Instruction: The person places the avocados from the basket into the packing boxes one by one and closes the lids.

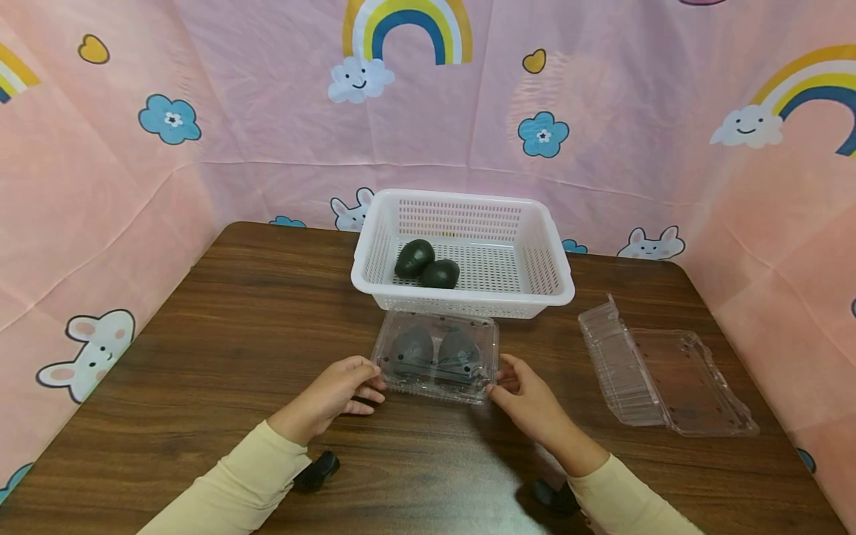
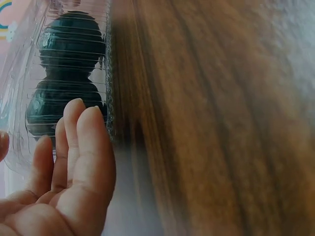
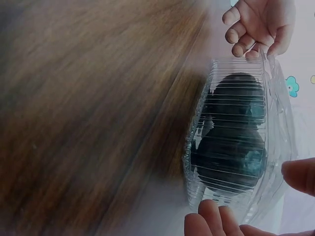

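Observation:
A clear plastic clamshell box (image 1: 435, 357) with two dark green avocados (image 1: 412, 348) inside stands on the table, its lid down over them. My left hand (image 1: 341, 390) pinches the box's left front corner between thumb and index finger. The other left fingers (image 2: 91, 147) extend loosely beside the ribbed wall. At the right front corner, my right hand (image 1: 531, 401) holds the edge, with its thumb (image 3: 300, 174) at the lid side and the fingertips (image 3: 209, 211) by the lower wall.
Behind the box stands a white slotted basket (image 1: 468, 301) with two more avocados (image 1: 416, 258) at its left. An opened clear clamshell (image 1: 689, 379) lies on the table at right. Patterned cloth (image 1: 435, 126) walls in the table's back and sides.

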`<control>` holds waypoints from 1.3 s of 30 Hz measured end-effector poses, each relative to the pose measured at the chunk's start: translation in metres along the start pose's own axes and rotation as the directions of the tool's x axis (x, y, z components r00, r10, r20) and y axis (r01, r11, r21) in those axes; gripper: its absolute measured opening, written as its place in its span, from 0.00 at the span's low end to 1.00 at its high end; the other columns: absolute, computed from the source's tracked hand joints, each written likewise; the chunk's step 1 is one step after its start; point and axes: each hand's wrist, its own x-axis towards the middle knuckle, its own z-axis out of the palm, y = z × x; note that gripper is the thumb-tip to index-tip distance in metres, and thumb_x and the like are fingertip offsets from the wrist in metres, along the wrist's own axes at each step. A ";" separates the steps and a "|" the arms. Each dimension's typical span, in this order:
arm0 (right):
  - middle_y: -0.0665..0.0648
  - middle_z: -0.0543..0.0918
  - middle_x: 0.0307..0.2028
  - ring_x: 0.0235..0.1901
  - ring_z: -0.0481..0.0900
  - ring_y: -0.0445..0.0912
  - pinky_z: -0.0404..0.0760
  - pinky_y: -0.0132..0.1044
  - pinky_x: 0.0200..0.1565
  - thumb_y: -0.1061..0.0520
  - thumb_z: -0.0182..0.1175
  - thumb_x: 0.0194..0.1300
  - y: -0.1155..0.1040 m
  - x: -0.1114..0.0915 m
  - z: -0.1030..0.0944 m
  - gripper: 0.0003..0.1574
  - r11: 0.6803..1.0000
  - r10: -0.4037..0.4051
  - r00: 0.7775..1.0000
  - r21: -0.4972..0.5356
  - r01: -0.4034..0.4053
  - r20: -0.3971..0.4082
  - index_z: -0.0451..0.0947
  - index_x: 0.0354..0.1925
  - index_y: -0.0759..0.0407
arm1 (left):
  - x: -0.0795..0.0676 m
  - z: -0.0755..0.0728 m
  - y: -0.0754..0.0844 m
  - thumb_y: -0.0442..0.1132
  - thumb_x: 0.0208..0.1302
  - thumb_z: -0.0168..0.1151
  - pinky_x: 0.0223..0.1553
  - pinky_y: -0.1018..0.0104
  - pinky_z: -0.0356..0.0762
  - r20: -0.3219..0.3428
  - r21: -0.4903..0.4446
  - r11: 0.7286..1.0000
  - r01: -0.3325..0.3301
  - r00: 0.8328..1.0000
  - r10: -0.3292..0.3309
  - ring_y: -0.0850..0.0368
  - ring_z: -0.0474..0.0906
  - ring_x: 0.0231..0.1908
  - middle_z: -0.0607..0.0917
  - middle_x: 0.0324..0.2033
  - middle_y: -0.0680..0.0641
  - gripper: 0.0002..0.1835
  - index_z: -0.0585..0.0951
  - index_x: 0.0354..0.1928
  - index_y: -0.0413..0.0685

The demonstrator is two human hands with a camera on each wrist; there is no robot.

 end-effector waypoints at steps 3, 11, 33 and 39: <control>0.64 0.79 0.48 0.50 0.79 0.57 0.77 0.51 0.49 0.59 0.61 0.61 0.001 0.000 0.000 0.37 1.000 0.016 1.000 0.003 -0.016 0.002 0.63 0.65 0.72 | 0.000 0.000 0.001 0.38 0.72 0.46 0.37 0.60 0.81 -0.023 -0.011 1.000 0.004 1.000 -0.004 0.56 0.80 0.35 0.79 0.38 0.43 0.11 0.72 0.43 0.36; 0.63 0.80 0.45 0.44 0.79 0.52 0.80 0.42 0.40 0.61 0.59 0.61 0.001 0.001 0.005 0.33 0.989 0.071 0.997 0.131 -0.071 0.008 0.66 0.62 0.73 | 0.001 0.000 0.004 0.37 0.73 0.45 0.37 0.61 0.81 -0.047 -0.018 1.000 0.010 0.999 -0.011 0.55 0.80 0.35 0.78 0.38 0.42 0.10 0.69 0.46 0.36; 0.66 0.82 0.40 0.31 0.82 0.51 0.82 0.46 0.38 0.66 0.50 0.58 0.005 0.002 0.012 0.35 0.919 0.102 0.992 0.375 -0.123 0.075 0.58 0.64 0.74 | 0.001 0.002 0.007 0.33 0.72 0.45 0.35 0.61 0.81 -0.043 -0.011 1.000 -0.016 0.999 0.015 0.56 0.80 0.34 0.79 0.36 0.42 0.06 0.68 0.44 0.37; 0.63 0.81 0.35 0.30 0.83 0.51 0.82 0.45 0.36 0.66 0.49 0.58 0.004 0.002 0.014 0.33 0.906 0.113 0.990 0.401 -0.135 0.078 0.58 0.63 0.74 | 0.001 0.004 0.007 0.33 0.72 0.45 0.34 0.62 0.81 -0.045 -0.036 0.999 -0.018 0.999 0.016 0.57 0.80 0.32 0.79 0.34 0.44 0.05 0.68 0.43 0.38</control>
